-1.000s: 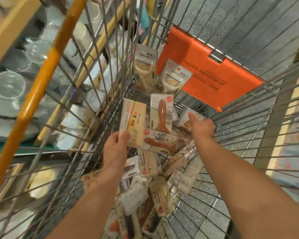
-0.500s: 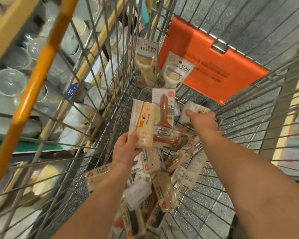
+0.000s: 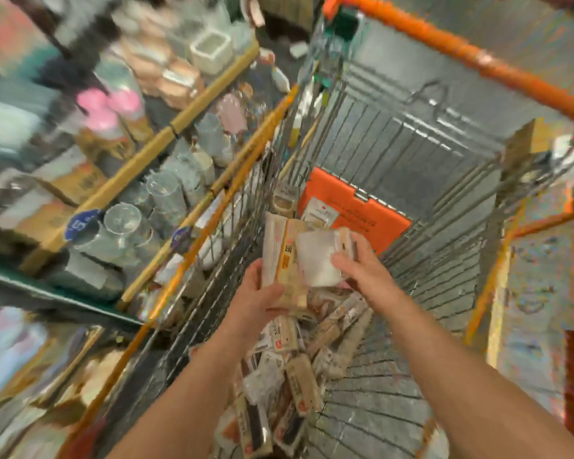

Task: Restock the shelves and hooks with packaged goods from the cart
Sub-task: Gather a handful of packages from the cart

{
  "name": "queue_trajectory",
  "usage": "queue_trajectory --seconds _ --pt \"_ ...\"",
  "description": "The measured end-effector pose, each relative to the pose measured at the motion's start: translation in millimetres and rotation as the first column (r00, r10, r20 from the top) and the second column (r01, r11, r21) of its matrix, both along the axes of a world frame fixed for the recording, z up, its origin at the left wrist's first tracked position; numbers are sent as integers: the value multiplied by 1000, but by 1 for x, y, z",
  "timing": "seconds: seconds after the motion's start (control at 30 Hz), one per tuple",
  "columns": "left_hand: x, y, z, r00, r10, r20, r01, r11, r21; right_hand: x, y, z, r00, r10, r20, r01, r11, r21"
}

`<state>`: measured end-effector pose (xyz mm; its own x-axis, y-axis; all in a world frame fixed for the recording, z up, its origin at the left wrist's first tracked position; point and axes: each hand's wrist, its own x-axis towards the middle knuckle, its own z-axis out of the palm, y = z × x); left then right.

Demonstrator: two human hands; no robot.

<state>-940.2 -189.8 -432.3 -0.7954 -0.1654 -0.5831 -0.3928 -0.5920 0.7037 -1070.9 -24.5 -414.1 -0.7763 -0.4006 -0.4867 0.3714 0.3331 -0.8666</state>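
Two packs are up out of the cart — my left hand grips one, my right hand pinches another. Many packs remain inside; none shelved yet, I judge.

Clear glass tumblers stand crowded on the shelf at left, a blue round label on its wooden edge. Higher up: a white square container, something pink, blurred. Grey speckled floor below.
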Motion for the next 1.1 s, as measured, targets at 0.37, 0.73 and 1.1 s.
queue_trajectory --seconds 0.37,0.73,1.1 --pt "126 63 150 863 406 -299 -407 911 64 112 26 164 942 292 164 -193 874 -446" --pt "282 -41 263 491 758 -428 -849 526 -42 233 -137 319 738 659 -144 -651 639 -410" --pt "464 -177 345 255 799 -545 -966 235 -109 395 -326 384 485 780 -396 -862 348 -369"
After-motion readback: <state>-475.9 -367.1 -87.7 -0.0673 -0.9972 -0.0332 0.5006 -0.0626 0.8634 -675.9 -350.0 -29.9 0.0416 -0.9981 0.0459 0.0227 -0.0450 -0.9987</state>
